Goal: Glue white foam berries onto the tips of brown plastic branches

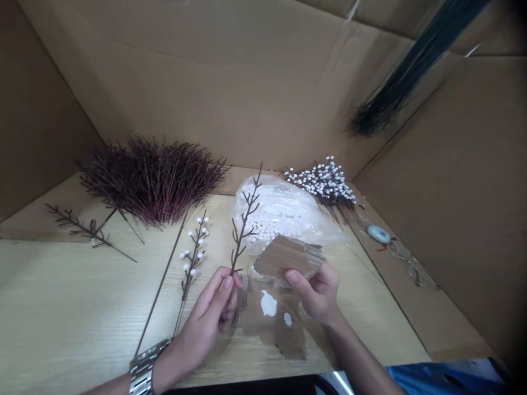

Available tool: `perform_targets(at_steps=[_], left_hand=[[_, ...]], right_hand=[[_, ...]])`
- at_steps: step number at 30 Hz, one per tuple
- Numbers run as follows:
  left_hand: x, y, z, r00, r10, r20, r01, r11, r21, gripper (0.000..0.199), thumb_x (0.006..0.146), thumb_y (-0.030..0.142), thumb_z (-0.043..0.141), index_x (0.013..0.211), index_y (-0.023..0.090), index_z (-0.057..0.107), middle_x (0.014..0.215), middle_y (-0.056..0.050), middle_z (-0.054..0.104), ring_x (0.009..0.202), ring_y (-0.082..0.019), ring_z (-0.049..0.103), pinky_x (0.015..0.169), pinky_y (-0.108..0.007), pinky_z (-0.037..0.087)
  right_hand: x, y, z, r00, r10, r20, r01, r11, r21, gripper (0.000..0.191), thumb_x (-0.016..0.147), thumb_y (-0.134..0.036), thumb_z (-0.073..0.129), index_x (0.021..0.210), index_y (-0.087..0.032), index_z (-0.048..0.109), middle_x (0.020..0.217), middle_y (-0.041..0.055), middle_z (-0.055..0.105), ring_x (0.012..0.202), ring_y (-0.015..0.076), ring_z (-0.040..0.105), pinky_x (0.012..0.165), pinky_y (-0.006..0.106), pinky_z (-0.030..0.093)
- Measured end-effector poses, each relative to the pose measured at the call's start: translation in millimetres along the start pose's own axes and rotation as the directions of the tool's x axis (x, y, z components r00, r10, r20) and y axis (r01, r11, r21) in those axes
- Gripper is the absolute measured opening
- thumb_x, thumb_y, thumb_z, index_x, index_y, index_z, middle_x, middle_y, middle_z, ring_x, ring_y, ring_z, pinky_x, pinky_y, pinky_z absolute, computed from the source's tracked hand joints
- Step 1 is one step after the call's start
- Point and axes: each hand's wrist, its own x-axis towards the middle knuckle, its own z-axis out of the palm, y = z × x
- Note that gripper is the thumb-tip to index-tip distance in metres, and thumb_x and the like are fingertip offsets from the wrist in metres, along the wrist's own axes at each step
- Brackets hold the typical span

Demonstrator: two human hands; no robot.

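Between thumb and fingers, my left hand [216, 302] pinches the lower end of a brown artificial twig [242, 225], which stands upright with bare side shoots. My right hand [317, 291] grips a torn piece of cardboard [284, 255], thumb on top; some white stuff shows at its left edge. Below it lies a second cardboard scrap [259, 321] bearing two white blobs, perhaps glue [269, 303]. Left of my left hand rests a twig with white berries [193, 258]. A clear plastic bag [280, 206] holding small white beads sits just behind both hands.
A big heap of bare dark twigs [152, 181] fills the back left, a loose twig [90, 230] before it. White-berried twigs [323, 181] lie back right. A mint-coloured oval object [378, 234] and glasses [411, 263] lie at right. Cardboard walls surround the table; dark strands [411, 71] hang upper right.
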Motion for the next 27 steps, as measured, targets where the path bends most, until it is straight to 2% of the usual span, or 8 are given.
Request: perform_targets(at_steps=[2,4,10,15,18,22,27], left_hand=[[0,0,1.4,1.000,0.010,-0.008,-0.010,1.000,-0.002,0.033,0.103,0.052,0.046,0.090,0.023,0.052,0.067,0.006,0.036,0.058,-0.011,0.029,0.050,-0.020,0.027],[0,2,2.8,1.000,0.015,-0.015,-0.014,1.000,0.023,0.034,0.103,0.053,0.047,0.089,0.022,0.054,0.067,0.006,0.036,0.058,-0.011,0.030,0.050,-0.021,0.027],[3,4,2.5,0.998,0.009,-0.058,-0.003,0.995,0.104,0.031,0.099,0.054,0.054,0.100,0.024,0.060,0.065,0.007,0.036,0.056,-0.010,0.031,0.049,-0.023,0.026],[5,-2,0.7,1.000,-0.024,-0.015,0.025,0.996,0.087,0.035,0.100,0.055,0.050,0.104,0.022,0.061,0.063,0.007,0.031,0.053,-0.010,0.028,0.047,-0.023,0.025],[5,-2,0.8,0.999,-0.031,-0.028,0.032,0.998,0.052,0.038,0.101,0.057,0.045,0.102,0.022,0.060,0.064,0.007,0.031,0.054,-0.010,0.027,0.046,-0.021,0.024],[5,-1,1.2,0.998,-0.036,-0.053,0.038,0.998,0.050,0.036,0.101,0.057,0.047,0.102,0.022,0.058,0.065,0.008,0.031,0.054,-0.010,0.027,0.046,-0.020,0.024],[5,-3,1.2,0.998,-0.033,-0.056,0.037,0.997,0.071,0.038,0.100,0.058,0.048,0.102,0.022,0.059,0.063,0.008,0.030,0.053,-0.010,0.027,0.046,-0.020,0.024]], right_hand=[[-4,2,0,0.999,-0.037,0.025,0.038,0.998,-0.058,0.020,0.085,-0.032,0.075,0.071,-0.019,0.068,0.057,0.0003,0.070,0.046,0.0159,0.063,0.045,0.026,0.051],[-5,3,-1,0.999,-0.040,-0.002,0.040,0.996,-0.079,0.022,0.087,-0.032,0.074,0.070,-0.019,0.068,0.056,0.0001,0.070,0.045,0.0157,0.062,0.044,0.025,0.050],[-1,3,-4,0.978,-0.065,-0.200,0.031,0.986,-0.165,0.038,0.082,-0.044,0.077,0.058,-0.019,0.059,0.049,-0.0026,0.058,0.042,0.0124,0.051,0.040,0.024,0.042],[-2,9,-9,0.973,-0.039,-0.229,0.032,0.999,-0.035,0.023,0.084,-0.038,0.077,0.073,-0.021,0.066,0.063,-0.0005,0.066,0.052,0.0146,0.059,0.048,0.026,0.049],[-4,13,-10,0.964,-0.005,-0.264,0.017,0.999,0.046,0.022,0.086,-0.037,0.075,0.075,-0.021,0.064,0.063,-0.0003,0.066,0.053,0.0155,0.060,0.049,0.027,0.050],[-6,11,-5,0.965,0.011,-0.261,0.002,0.999,0.048,0.021,0.086,-0.036,0.074,0.076,-0.021,0.064,0.064,0.0004,0.067,0.050,0.0160,0.061,0.047,0.028,0.050],[-1,0,3,0.976,-0.158,-0.150,0.135,0.979,-0.154,0.031,0.086,-0.030,0.072,0.062,-0.021,0.056,0.048,-0.0050,0.053,0.040,0.0102,0.047,0.039,0.023,0.039]])
